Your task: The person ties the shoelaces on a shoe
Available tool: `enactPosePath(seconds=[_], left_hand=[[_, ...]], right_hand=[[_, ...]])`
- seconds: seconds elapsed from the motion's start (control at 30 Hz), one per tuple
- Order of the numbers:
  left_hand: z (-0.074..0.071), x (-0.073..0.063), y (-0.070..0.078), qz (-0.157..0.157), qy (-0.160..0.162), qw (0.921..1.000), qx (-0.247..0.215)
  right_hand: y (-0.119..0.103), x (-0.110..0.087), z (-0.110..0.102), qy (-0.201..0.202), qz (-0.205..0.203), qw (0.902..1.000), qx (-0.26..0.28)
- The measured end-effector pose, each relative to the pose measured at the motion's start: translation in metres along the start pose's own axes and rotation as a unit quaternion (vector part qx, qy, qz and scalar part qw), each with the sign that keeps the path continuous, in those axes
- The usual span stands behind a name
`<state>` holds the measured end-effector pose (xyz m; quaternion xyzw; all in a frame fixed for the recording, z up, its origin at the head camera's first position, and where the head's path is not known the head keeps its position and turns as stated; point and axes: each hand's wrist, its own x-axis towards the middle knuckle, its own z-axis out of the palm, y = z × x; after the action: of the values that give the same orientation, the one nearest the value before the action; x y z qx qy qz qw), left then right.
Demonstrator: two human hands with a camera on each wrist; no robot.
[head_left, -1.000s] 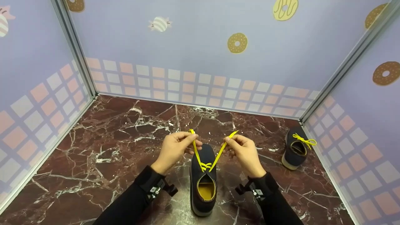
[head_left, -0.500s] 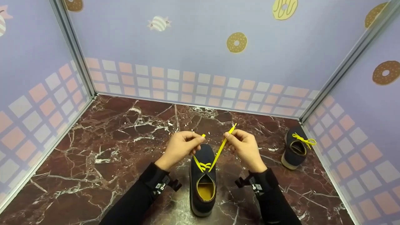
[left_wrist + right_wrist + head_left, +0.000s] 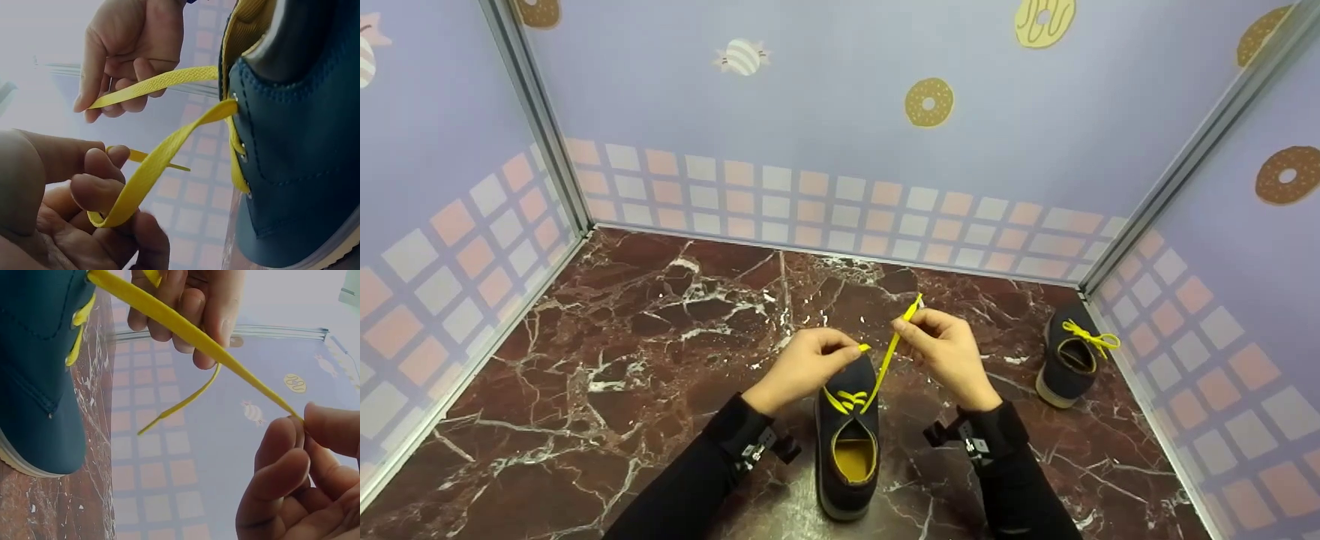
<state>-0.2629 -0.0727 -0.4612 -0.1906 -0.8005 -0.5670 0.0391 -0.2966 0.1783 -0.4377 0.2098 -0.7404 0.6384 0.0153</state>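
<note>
A dark blue shoe (image 3: 847, 465) with a tan lining stands in front of me, toe pointing away. Its yellow shoelace (image 3: 888, 360) is threaded through the eyelets, and both ends are loose. My left hand (image 3: 810, 364) pinches one end between thumb and index finger above the toe; in the left wrist view that end (image 3: 152, 174) droops in a slack curve past the fingers. My right hand (image 3: 945, 349) pinches the other end, whose tip sticks up past the thumb. In the right wrist view this stretch (image 3: 191, 332) runs taut from the shoe to the right fingertips (image 3: 292, 430).
A second dark shoe (image 3: 1066, 367), its yellow lace tied in a bow, stands at the right by the side wall. The floor (image 3: 607, 360) is dark red marble-patterned. Lilac walls (image 3: 840, 105) with tile and sweet prints enclose it at the back and both sides.
My left hand has moved right and slightly down with its lace end, over the toe and nearer the right hand; its lace has gone slack. My right hand has shifted slightly left and up.
</note>
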Motion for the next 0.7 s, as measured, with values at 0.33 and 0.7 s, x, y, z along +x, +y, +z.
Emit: enactPosePath(seconds=[0.33, 0.7], left_hand=[[0.0065, 0.0013, 0.0025, -0.023, -0.003, 0.9986, -0.046], [0.0047, 0.0026, -0.0012, -0.034, -0.01, 0.9985, -0.043]], right_hand=[[0.0027, 0.0026, 0.0006, 0.001, 0.001, 0.9988, 0.049], [0.0019, 0.0038, 0.0009, 0.005, 0.052, 0.9892, 0.137]])
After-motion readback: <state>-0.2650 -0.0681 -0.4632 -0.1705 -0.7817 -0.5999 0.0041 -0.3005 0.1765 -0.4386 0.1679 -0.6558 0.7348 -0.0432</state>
